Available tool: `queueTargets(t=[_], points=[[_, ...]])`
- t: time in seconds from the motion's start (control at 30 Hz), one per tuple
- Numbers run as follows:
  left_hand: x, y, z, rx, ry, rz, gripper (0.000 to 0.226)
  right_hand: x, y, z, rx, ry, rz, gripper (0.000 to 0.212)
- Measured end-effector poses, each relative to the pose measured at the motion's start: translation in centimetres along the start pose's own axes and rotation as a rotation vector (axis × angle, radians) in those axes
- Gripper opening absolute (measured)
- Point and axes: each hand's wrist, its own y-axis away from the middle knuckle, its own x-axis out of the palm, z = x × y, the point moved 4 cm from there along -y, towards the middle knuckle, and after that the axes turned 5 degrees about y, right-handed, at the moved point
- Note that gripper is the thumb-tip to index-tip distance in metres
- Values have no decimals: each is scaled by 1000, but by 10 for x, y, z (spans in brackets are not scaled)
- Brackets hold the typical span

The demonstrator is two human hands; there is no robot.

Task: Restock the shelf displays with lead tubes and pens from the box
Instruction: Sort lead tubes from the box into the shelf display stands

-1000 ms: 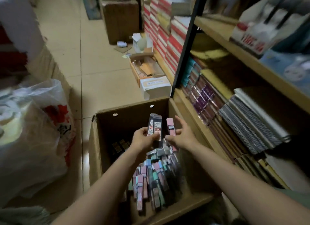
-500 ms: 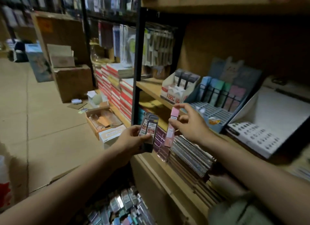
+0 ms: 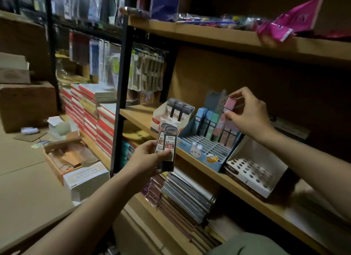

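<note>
Where fingers pinch it, pink lead tube, square-capped.

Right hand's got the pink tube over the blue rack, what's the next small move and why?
Probably lower the pink lead tube into the rack's back row: the right hand pinches it above the blue display rack, beside the pastel tubes. The left hand just holds the dark tubes.

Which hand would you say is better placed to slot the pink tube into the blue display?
Right: the right hand pinches the pink tube directly above the blue display; the left hand holds dark tubes lower down.
</note>
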Motion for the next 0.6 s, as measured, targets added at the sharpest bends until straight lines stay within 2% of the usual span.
queueTargets(t=[0.13, 0.33, 0.6], points=[[5, -8, 6, -5, -21, -4, 19, 3, -10, -21, -32, 160, 45, 34], [17, -14, 19, -47, -18, 58, 24, 23, -8, -36, -55, 280, 96, 30], [15, -13, 27, -61, -54, 57, 24, 41, -5, -47, -4, 271, 125, 31]])
